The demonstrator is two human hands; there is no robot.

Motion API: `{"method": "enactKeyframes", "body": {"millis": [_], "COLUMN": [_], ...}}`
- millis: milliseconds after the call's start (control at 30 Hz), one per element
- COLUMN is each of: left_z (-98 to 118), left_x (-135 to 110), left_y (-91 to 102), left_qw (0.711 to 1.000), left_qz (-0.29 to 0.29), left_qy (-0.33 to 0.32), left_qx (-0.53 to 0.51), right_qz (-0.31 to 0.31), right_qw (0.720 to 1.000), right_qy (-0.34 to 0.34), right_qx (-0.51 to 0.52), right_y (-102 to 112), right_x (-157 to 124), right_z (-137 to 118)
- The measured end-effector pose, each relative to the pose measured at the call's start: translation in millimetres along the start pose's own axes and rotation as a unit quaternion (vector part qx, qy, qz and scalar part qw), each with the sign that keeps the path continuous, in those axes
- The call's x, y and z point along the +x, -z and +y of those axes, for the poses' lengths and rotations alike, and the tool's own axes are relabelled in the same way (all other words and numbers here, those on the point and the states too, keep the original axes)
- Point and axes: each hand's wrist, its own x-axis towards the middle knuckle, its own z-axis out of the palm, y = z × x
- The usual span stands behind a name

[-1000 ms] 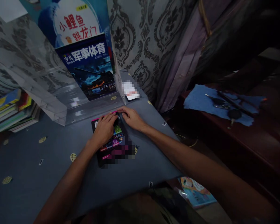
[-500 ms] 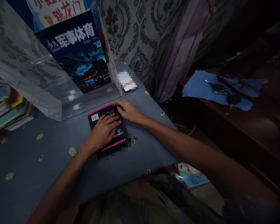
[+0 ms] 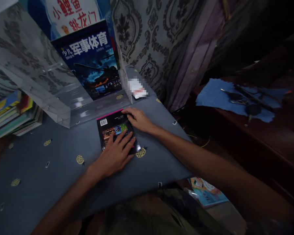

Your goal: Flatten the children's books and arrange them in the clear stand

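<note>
A dark booklet (image 3: 112, 125) with a pink top edge and a barcode lies flat on the grey-blue tablecloth (image 3: 51, 176). My left hand (image 3: 116, 155) rests flat on its near end, fingers spread. My right hand (image 3: 138, 119) lies on its far right corner, fingers stretched along the edge. Just behind stands a clear acrylic book stand (image 3: 63, 98) holding a blue magazine (image 3: 93, 62) with a tank picture, and a second book with red characters (image 3: 71, 16) behind that.
A stack of books (image 3: 12, 116) sits at the left. A small card (image 3: 137, 89) lies beside the stand. Patterned curtains (image 3: 149, 42) hang behind. To the right, a dark wooden surface (image 3: 259, 137) carries a blue cloth (image 3: 215, 98) with keys. A colourful book (image 3: 205, 194) lies on the floor.
My left hand has slid back toward me along the booklet, uncovering its barcode and pictures. My right hand has stayed at the far right corner.
</note>
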Motion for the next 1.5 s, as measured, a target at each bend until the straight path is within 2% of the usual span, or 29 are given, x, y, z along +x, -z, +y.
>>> {"method": "enactKeyframes", "body": {"millis": [333,567,833,1167,1267,1400,1500], "left_z": [-5.7,-2.3,-0.7,1.6,-0.8,-14.8,-25.9], "left_x": [2.3,6.6,5.7,6.8,4.4,-12.7,-37.9], "left_y": [-1.3,-4.7,-7.6,-5.8,-4.7,2.1,10.5], "left_qw": [0.998,0.993,0.979,0.975,0.980,0.991,0.994], "left_qz": [0.038,0.111,0.193,0.205,0.186,0.135,0.097], "left_qy": [0.011,0.031,-0.017,-0.028,-0.023,-0.009,0.054], "left_qx": [0.046,0.035,0.055,0.078,0.060,0.000,-0.011], "right_qz": [0.014,0.001,0.001,0.002,-0.003,-0.009,-0.015], "right_qw": [0.999,0.999,1.000,1.000,1.000,1.000,1.000], "right_qy": [-0.006,-0.010,-0.001,0.004,0.002,0.009,0.014], "right_qx": [0.033,0.047,0.028,0.027,0.023,0.002,-0.011], "right_y": [-2.1,-0.4,-1.5,-1.2,0.0,1.9,2.2], "right_x": [1.3,2.5,3.3,3.3,3.2,1.5,0.4], "right_z": [6.7,5.4,6.6,6.2,4.8,1.7,0.4]}}
